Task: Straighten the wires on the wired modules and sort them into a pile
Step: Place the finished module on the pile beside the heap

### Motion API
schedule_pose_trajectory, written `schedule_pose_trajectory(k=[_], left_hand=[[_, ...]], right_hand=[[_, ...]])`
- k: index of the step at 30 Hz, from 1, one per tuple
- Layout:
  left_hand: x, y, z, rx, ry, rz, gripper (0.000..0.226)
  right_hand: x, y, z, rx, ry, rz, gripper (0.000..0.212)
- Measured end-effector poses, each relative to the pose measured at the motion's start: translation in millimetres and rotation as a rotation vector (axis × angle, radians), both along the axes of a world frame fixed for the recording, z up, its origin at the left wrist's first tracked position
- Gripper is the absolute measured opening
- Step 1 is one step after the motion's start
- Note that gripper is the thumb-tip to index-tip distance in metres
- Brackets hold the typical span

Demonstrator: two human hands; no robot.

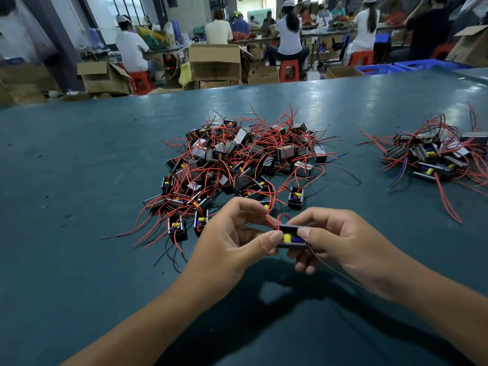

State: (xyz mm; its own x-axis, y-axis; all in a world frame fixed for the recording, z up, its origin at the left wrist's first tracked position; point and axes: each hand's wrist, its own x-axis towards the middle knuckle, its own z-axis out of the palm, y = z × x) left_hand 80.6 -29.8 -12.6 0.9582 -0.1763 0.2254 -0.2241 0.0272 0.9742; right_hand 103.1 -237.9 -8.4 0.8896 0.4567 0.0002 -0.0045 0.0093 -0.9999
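1. I am holding one wired module [291,236] between both hands, raised a little above the green table [79,167], close to my body and just in front of the big heap.
2. My left hand [232,239] is pinching the module's left end, thumb on the near side and curled fingers behind it.
3. My right hand [340,239] is gripping the right end the same way, thumb pressing the near edge and fingers wrapped underneath.
4. The module is lying level, showing a yellow part and a blue part inside its black case.
5. A red wire [284,217] is looping up from the module's top between my two hands, and a thin dark lead [335,270] is trailing down past my right wrist.
6. The unsorted heap of modules [237,159] is sitting at the table's middle, red wires tangling in every direction.
7. A smaller pile [433,154] is lying well apart on the right side of the table.
8. Beyond the table, people are sitting on red stools [289,71] among cardboard boxes [214,63].
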Motion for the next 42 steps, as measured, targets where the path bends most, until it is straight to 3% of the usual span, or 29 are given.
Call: schedule_pose_trajectory(k=[3, 5, 8, 10, 11, 13, 15, 19, 26, 33, 42], left_hand=[[2.1, -2.0, -2.8, -0.214, 0.268, -0.003, 0.043], [3.2, 0.1, -4.6, -0.23, 0.41, -0.068, 0.036], [3.4, 2.6, -5.3, -0.173, 0.438, -0.192, 0.021], [4.2, 2.5, -4.1, -0.172, 0.421, -0.16, 0.017], [4.9, 2.2, -3.9, -0.171, 0.417, -0.129, 0.018], [5.9, 1.2, -4.0, -0.17, 0.423, -0.08, 0.029], [5.4, -1.7, -6.2, -0.179, 0.447, -0.065, 0.036], [1.9, -7.7, -8.4, -0.202, 0.506, -0.099, 0.028], [2.2, -8.6, -10.0, -0.236, 0.518, -0.128, 0.021], [2.3, -7.5, -13.6, -0.237, 0.51, -0.151, 0.015], [4.3, -6.5, -17.0, -0.209, 0.5, -0.188, 0.014]], right_hand=[[-0.6, 1.1, -0.8, -0.065, -0.129, -0.029, 0.014], [0.4, 0.8, -1.9, -0.089, -0.166, -0.034, 0.015], [1.3, 0.6, -4.3, -0.114, -0.157, 0.001, 0.016], [0.8, 0.8, -4.4, -0.099, -0.17, 0.0, 0.014], [0.5, -0.9, -5.1, -0.149, -0.262, -0.036, 0.019], [0.5, -5.8, -4.3, -0.353, -0.64, -0.162, 0.032], [0.8, -9.1, -2.6, -0.467, -0.988, -0.22, 0.032], [2.9, -7.8, -5.9, -0.59, -1.19, -0.09, 0.022], [2.6, -0.2, -13.3, -0.625, -1.247, -0.05, 0.014], [-0.2, 1.1, -17.6, -0.593, -1.067, -0.048, 0.007], [-1.5, -2.1, -20.7, -0.576, -0.988, -0.025, 0.013]])
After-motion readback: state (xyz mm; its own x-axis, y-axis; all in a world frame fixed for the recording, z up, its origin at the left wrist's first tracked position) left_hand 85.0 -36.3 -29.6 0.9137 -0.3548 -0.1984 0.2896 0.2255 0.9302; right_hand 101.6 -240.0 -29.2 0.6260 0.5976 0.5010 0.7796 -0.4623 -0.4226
